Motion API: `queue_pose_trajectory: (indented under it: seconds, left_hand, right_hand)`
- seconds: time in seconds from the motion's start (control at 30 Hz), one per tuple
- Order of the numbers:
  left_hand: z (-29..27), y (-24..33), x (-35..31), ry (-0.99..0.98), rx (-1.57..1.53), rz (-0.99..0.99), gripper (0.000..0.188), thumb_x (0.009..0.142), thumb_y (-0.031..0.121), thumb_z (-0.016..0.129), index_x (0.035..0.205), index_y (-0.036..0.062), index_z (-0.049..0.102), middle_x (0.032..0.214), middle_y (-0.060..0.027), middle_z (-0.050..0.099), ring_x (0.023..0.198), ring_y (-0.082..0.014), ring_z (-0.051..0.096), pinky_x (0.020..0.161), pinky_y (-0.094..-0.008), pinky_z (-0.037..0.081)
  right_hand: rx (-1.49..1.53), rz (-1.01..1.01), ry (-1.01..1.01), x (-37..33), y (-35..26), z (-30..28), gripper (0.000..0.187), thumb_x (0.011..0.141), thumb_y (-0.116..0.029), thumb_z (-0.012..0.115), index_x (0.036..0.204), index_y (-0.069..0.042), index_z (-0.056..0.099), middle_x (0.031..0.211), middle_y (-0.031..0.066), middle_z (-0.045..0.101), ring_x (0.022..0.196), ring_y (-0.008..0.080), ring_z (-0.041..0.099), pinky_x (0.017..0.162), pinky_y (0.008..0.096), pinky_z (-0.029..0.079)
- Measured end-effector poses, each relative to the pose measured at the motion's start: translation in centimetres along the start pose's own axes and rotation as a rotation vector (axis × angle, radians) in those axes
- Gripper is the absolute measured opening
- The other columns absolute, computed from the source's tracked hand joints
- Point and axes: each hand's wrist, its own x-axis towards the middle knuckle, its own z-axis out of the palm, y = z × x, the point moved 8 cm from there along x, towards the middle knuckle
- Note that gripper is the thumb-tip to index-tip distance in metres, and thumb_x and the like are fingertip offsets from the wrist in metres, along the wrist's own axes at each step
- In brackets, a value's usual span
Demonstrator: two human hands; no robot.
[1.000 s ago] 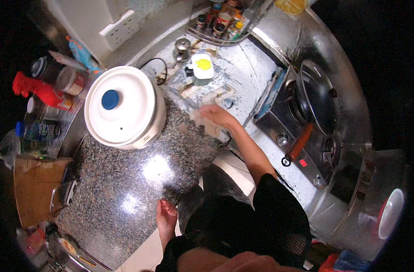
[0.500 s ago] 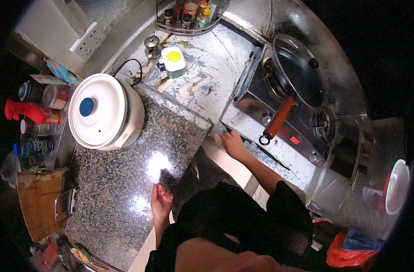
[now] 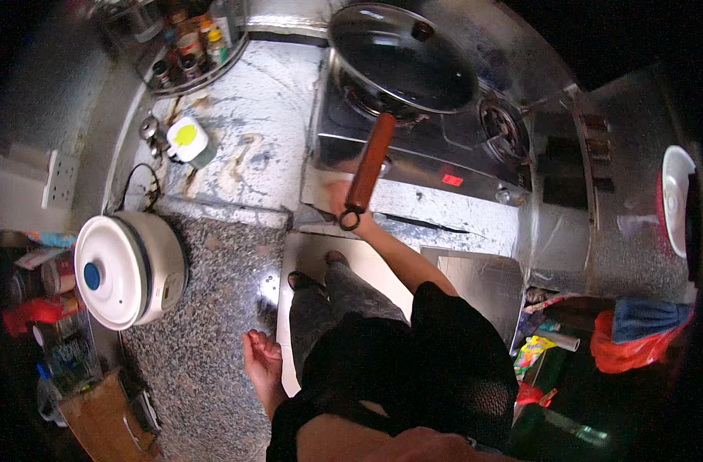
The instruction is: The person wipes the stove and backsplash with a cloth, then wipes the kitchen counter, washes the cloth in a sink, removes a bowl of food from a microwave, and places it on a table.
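On the left burner stands a wok point(image 3: 401, 58) under a glass lid, its wooden handle point(image 3: 372, 158) pointing toward me. My right hand point(image 3: 337, 194) reaches to the stove's front left corner, partly behind that handle. It is smeared by motion, so its fingers and any hold cannot be made out. My left hand point(image 3: 263, 356) hangs near the granite counter's edge, its fingers curled in and nothing visible in them. The gas stove point(image 3: 428, 154) has a front panel with knobs and a red label.
A white electric cooker point(image 3: 116, 269) with a blue lid knob stands on the granite counter point(image 3: 213, 308) at left. A white container with a yellow patch point(image 3: 188, 138) sits near the spice rack point(image 3: 189, 65). My feet show on the floor between the counters.
The view has turned rightward, bringing the stove toward the middle and the cooker further left. My right hand now lies by the stove's corner, behind the wok handle. The left hand remains curled.
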Motion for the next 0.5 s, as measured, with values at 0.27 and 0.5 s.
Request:
queue_pose_trajectory:
  seconds: [0.27, 0.5]
  left_hand:
    - [2.4, -4.5, 1.2, 0.025, 0.024, -0.102, 0.024, 0.087, 0.029, 0.040, 0.082, 0.0076, 0.049, 0.061, 0.0009, 0.041, 0.052, -0.0094, 0.034, 0.049, -0.0228, 0.029]
    - [7.2, -11.7, 3.7, -0.015, 0.206, -0.243, 0.023, 0.088, 0.028, 0.039, 0.082, 0.0081, 0.049, 0.060, 0.0005, 0.039, 0.051, -0.0098, 0.033, 0.049, -0.0232, 0.030]
  right_hand:
    - [-0.729, 0.452, 0.138, -12.6, 8.2, -18.8, 0.036, 0.066, -0.004, 0.048, 0.102, -0.005, 0.051, 0.098, 0.0151, 0.051, 0.089, 0.0315, 0.047, 0.077, 0.0409, 0.037]
    - [-0.409, -0.249, -0.058, -6.5, 1.7, -10.1, 0.047, 0.069, -0.024, 0.055, 0.112, -0.008, 0.045, 0.115, 0.0107, 0.045, 0.107, 0.0262, 0.040, 0.089, 0.0403, 0.031]
